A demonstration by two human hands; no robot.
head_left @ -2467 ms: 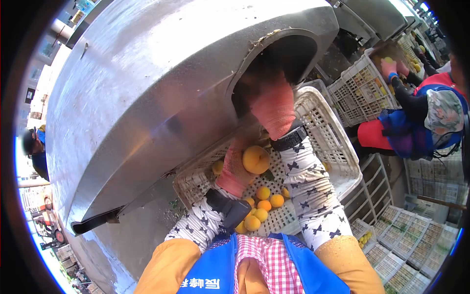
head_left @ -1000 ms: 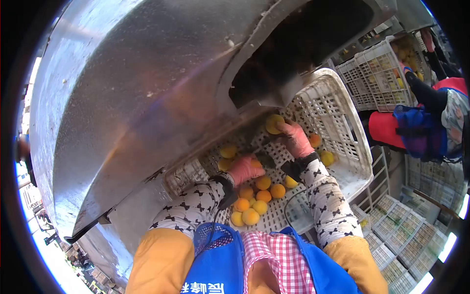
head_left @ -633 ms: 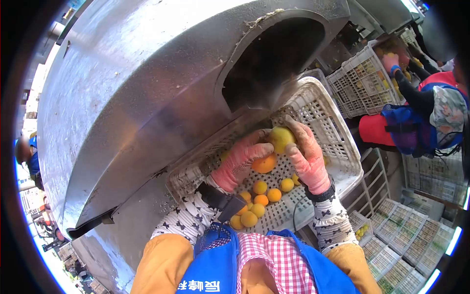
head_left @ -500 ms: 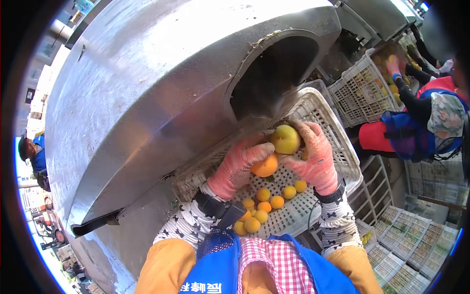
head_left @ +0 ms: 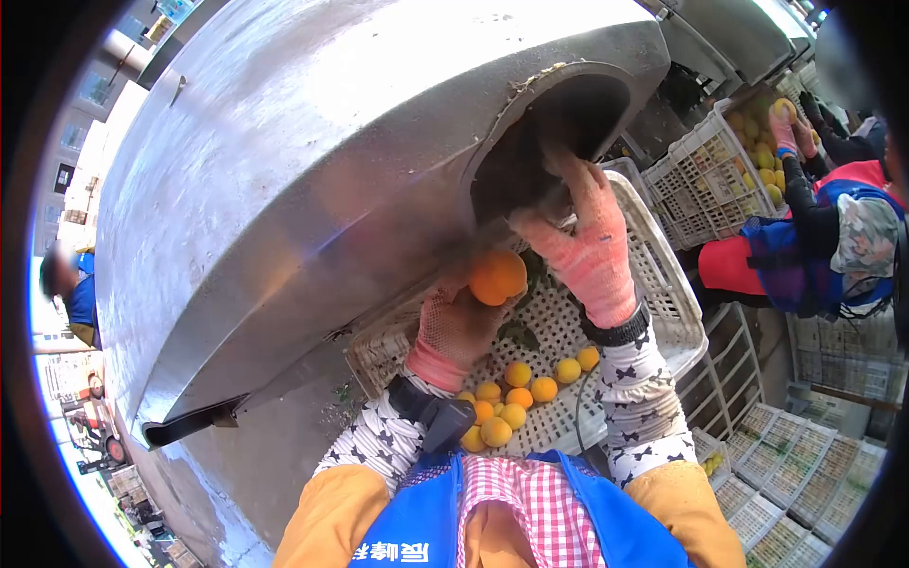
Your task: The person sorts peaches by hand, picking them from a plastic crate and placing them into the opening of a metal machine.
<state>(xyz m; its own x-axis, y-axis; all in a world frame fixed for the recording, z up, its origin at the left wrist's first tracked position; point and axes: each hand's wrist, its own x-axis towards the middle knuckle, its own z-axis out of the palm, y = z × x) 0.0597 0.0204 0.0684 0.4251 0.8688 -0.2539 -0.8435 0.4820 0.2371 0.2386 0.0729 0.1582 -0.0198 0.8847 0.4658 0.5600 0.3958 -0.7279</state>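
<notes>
My left hand (head_left: 459, 327), in a pink glove, cups an orange-yellow peach (head_left: 498, 276) above the white plastic crate (head_left: 691, 317). My right hand (head_left: 589, 241), gloved the same way, reaches up to the dark round opening (head_left: 530, 142) in the metal machine. Its fingers are stretched apart, with their tips at the opening's shadow; no fruit shows in them. Several smaller yellow-orange peaches (head_left: 518, 375) lie on the crate's perforated floor below my hands. Some green leaves (head_left: 518, 333) lie in the crate beside my left hand.
The large metal housing (head_left: 312, 142) fills the upper left, its lower edge overhanging the crate. At the right, a co-worker (head_left: 814, 227) handles fruit at another crate (head_left: 710, 180). Stacked crates (head_left: 795, 464) stand at lower right. Another person (head_left: 76, 293) is at far left.
My right hand has moved up to the opening, and the yellow-green peach between my hands is no longer visible. My left hand has drawn slightly down with the orange-yellow peach.
</notes>
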